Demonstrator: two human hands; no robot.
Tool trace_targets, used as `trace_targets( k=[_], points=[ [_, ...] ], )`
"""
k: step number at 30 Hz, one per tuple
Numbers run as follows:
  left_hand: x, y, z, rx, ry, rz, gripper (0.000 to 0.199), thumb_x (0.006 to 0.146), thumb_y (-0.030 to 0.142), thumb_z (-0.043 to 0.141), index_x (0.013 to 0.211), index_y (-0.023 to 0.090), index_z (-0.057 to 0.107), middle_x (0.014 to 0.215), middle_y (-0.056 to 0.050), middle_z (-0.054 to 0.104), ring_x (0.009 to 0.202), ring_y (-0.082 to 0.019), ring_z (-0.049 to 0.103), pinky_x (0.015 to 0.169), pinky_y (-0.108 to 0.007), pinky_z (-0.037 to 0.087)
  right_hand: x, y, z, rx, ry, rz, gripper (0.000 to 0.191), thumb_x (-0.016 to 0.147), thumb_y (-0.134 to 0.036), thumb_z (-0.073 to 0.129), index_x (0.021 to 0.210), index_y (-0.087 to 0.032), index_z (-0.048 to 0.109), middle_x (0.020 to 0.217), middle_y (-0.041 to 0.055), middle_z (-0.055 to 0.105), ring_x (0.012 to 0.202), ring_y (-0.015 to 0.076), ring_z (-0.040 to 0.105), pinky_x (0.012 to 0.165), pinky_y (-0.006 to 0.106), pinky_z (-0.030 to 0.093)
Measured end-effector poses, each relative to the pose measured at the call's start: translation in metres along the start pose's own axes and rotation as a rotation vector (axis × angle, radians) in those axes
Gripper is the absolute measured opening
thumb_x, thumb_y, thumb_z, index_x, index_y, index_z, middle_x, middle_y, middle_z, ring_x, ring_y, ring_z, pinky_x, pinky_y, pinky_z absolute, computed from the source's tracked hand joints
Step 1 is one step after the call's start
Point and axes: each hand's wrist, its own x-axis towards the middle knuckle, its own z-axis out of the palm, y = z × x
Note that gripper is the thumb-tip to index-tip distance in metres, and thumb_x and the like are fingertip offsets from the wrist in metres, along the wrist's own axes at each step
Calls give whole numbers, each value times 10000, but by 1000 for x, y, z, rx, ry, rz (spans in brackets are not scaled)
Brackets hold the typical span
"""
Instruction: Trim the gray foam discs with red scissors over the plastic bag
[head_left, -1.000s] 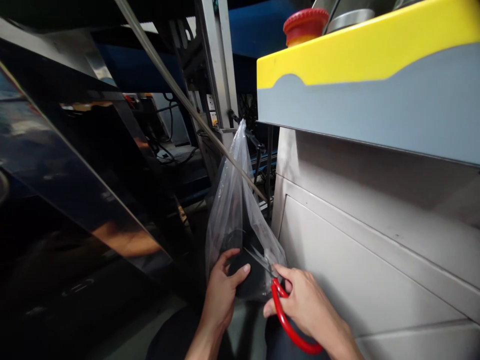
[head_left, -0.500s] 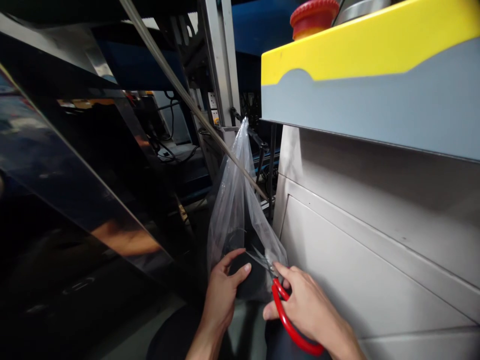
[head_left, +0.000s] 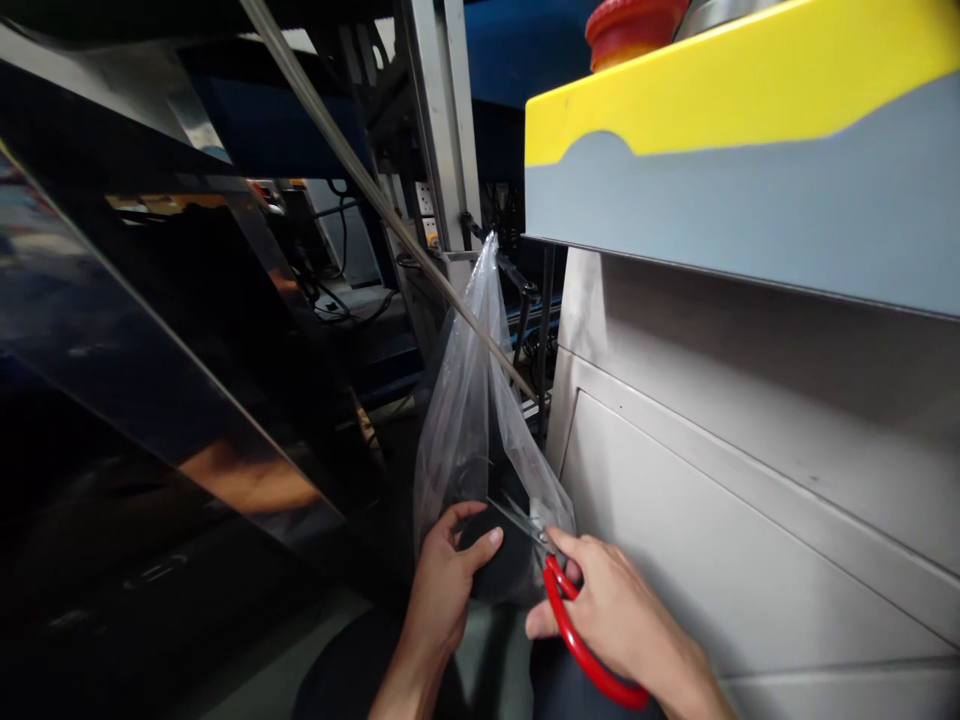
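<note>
My right hand (head_left: 611, 605) grips scissors (head_left: 562, 608) with red handles. Its index finger lies along the metal near the pivot. The slim blades point up and left, a little apart, in front of a clear plastic bag (head_left: 455, 420) that hangs from a peak by the metal post. Low at the bag is a black round piece (head_left: 504, 565), whose exact kind I cannot make out. My left hand (head_left: 442, 575) holds its left side, thumb in front and index finger over the top edge, close to the blade tips. The other left fingers are hidden.
To the right stands a light grey cabinet (head_left: 705, 450), below a yellow and grey control box (head_left: 720, 190) with a red knob (head_left: 634, 30). A clear tube (head_left: 360, 175) slants across the bag. Dark glossy panels (head_left: 172, 400) fill the left, and a metal post (head_left: 442, 120) rises behind.
My left index finger has drawn down slightly, away from the blade tips. The scissors and the bag are in almost the same place.
</note>
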Motion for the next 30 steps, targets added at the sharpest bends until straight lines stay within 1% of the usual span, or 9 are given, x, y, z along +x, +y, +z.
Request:
trace_targets(
  k=[3,7,10,14,17,19,24,28,30],
  points=[
    [-1,1,0,25,2,-8,498,594,300,850,1000,180,588,739,3,690,611,-160,643,600,-266,516,1,0,2,-15,25,-13,913,619,-560,781,1401,-179,504,1136,114,640,1107,302,561,937,357,426],
    [0,6,-1,40,11,18,473,581,299,854,989,183,647,795,4,693,664,-159,646,632,-263,513,2,0,3,-36,14,14,765,608,-524,798,1291,-234,613,940,50,683,919,266,612,766,306,457],
    [1,7,-3,75,37,51,472,577,308,853,995,175,680,864,-16,705,713,-167,650,651,-258,507,2,0,3,-24,9,-2,743,625,-506,792,1294,-241,607,941,47,685,909,254,615,752,293,452],
    [3,5,-7,132,-24,22,496,620,315,829,1044,190,603,793,-4,696,643,-177,646,602,-275,502,0,-3,1,-29,27,-39,786,627,-510,786,1329,-224,579,1058,86,674,998,267,607,823,305,449],
    [4,3,-8,132,-22,-6,500,625,305,824,1028,197,549,732,13,681,579,-177,635,572,-286,500,-1,-4,-1,-37,9,-38,666,623,-494,796,1223,-242,653,951,58,703,930,262,622,757,290,450],
    [3,4,-7,142,-27,-3,457,632,301,817,997,176,572,748,-3,684,599,-176,639,586,-283,501,-2,-2,-1,-38,-9,-46,600,639,-495,789,1176,-255,673,880,38,707,875,252,630,728,284,446],
    [3,6,-4,158,-78,23,360,646,302,804,932,137,661,784,-43,701,648,-170,633,619,-269,497,1,0,2,-66,47,-62,817,610,-584,777,1311,-209,589,1034,98,662,977,274,602,827,325,447],
    [5,8,-5,165,-110,-23,364,631,305,810,923,127,685,808,-76,721,642,-194,649,615,-297,507,2,-1,0,-26,3,-73,587,672,-502,759,1205,-275,663,688,-11,655,633,189,555,591,268,401],
    [6,9,-6,174,-114,-28,367,631,304,812,923,122,686,823,-84,723,653,-196,652,621,-297,509,2,-2,-2,35,-28,-69,619,669,-440,777,1250,-281,634,667,-30,666,611,178,549,577,255,398]
  ],
)
